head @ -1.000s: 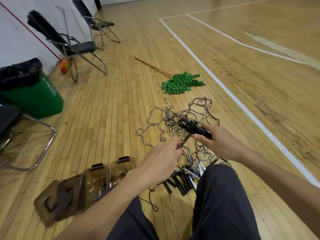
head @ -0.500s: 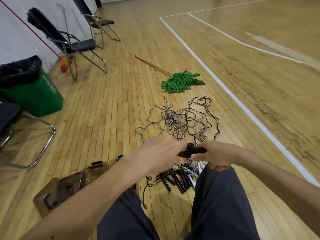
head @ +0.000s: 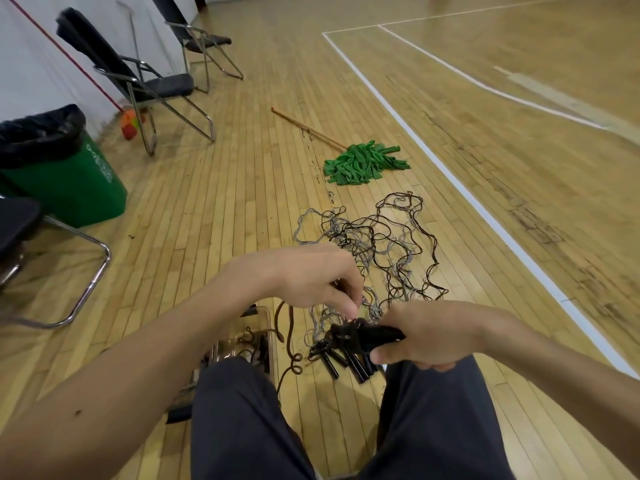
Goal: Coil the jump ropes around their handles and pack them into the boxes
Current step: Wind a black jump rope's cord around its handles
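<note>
Since half a second ago: raised the left hand off the bundle toward frame centre, and held the right hand low, right of centre, just above the lap. Risks slack in the wraps from here: with the left hand drawn away, could let turns slide off the ends of the black handles and undo the coil. Could also snag the brown rope, hanging in a loose loop at lower centre, on the loose handles lying on the floor just below the bundle. Could drag in strands of the tangled ropes spread across mid-frame, close behind both hands. Might end with a lumpy coil too fat for the clear box, mostly hidden behind the left forearm and knee at lower centre-left. As for grip: clenches the right hand round the black handles, fingers and thumb wrapped tight, with the wound end poking out leftward. Curls the left fingers downward, tips pinched together, apparently on the brown rope, though hides the exact contact under the palm. Keeps the rope being coiled between the two hands, off the floor, at lower centre. Leaves the other jump ropes uncoiled on the boards, nothing visibly packed from this angle.
</note>
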